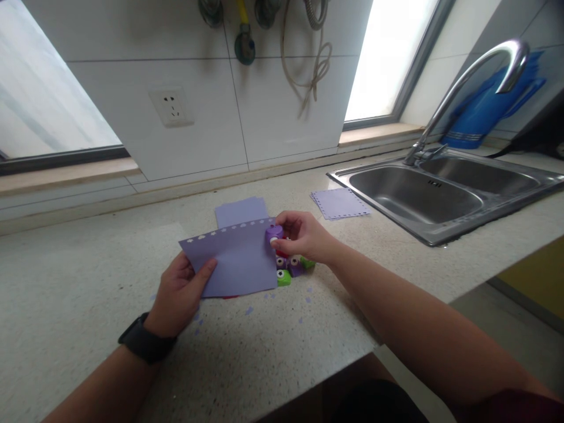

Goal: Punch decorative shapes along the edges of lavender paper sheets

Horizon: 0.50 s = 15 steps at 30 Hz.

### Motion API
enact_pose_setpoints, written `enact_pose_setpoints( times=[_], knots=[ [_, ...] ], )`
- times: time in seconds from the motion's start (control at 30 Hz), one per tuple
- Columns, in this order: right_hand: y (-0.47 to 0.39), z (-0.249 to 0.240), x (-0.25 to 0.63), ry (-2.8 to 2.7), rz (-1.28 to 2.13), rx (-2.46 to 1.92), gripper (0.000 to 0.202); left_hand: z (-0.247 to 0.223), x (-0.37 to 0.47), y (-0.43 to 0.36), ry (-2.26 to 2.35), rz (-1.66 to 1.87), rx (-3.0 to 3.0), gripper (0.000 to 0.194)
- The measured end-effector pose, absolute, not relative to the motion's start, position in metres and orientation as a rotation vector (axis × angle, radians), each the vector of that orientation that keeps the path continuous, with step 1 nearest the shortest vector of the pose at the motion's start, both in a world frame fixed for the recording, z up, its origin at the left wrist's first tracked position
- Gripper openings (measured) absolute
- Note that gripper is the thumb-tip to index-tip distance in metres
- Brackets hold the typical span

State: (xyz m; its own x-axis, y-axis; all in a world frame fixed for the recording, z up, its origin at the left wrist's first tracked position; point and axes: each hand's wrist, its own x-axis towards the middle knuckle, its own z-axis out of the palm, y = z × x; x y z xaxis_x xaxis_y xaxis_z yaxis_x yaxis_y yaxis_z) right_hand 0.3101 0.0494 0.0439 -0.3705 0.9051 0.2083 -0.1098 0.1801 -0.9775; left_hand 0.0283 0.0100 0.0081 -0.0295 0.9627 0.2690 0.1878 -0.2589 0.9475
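A sheet of lilac paper (242,264) is held above the counter, with a row of small punched shapes along its upper edge. My left hand (183,288) grips its left side, thumb on the face and fingers behind. At the sheet's upper right corner, my right hand (304,235) pinches a purple craft punch (274,233) between thumb and fingers. Below that hand lie several more small punches, among them a green one (283,278) and a purple one (295,265). The paper hides part of what is beneath it.
Behind the held sheet rests a plain lilac stack (241,210). Paper squares with punched edges (341,203) lie near the steel sink (414,191). Small lilac scraps (249,310) dot the counter (273,352). A blue jug (489,108) stands behind the faucet (467,70).
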Motion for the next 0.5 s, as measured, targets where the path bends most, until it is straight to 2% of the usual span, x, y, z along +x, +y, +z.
enact_pose_setpoints(
  times=[0.5],
  knots=[
    [0.0496,0.0434,0.3096,-1.501,1.38,-0.802,0.04,0.0097,0.0295,0.0105,1.26,1.361,1.516,0.049]
  ],
)
